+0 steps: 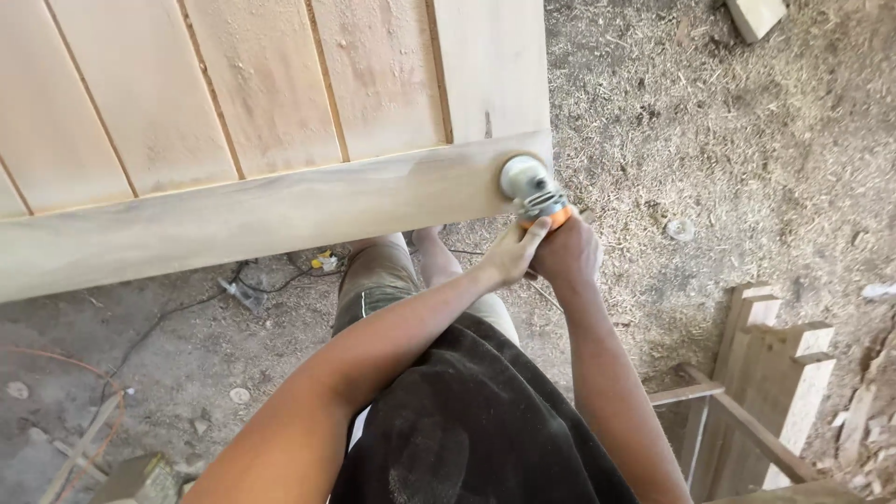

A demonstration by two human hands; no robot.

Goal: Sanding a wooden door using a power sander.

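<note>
Right now both hands are wrapping a small angle grinder (534, 193), grey head w/ orange body, its disc pressing on the bottom rail of a pale wooden door (271, 210) near the rail's right end. Right hand (567, 254) is clenching the orange body from behind; left hand (511, 252) is closing on it from the left side, fingers curling round the grip area, so both are grasping the tool. Door is lying flat across the upper-left of the view, vertical boards w/ grooves meeting the rail; what's carrying it isn't showing. Person's legs are standing below the rail, dark dusty apron (476, 429) hanging in front. Ground (728, 140) is lying thick w/ sawdust & shavings at right, barer dirt at left. Black cable (280, 278) is trailing under the door past a small yellow item, too small to tell. Orange cord (65, 359) is looping at lower left. Wooden frame piece (775, 373) is standing at lower right, close by the right elbow. Wood offcut (754, 16) is lying at top right.
</note>
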